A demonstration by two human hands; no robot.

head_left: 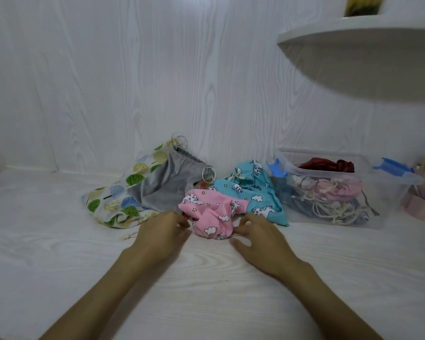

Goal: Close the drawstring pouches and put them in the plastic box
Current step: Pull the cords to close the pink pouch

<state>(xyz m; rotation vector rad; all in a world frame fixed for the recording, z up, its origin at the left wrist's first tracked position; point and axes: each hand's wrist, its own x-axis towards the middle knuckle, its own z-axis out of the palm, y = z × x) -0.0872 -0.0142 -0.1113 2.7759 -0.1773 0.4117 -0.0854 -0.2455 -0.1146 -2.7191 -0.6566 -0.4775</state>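
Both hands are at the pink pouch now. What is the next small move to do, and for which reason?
Probably find the cord ends of the pink pouch and pull them apart. The left hand and right hand sit at its two sides, fingers on the crumpled cloth, and no cord shows in them yet. The plastic box stands open on the right, already holding pouches, so closing comes first.

- I can read no words, brands or numbers here; my pouches beside the plastic box (349, 190) carry only printed pictures.
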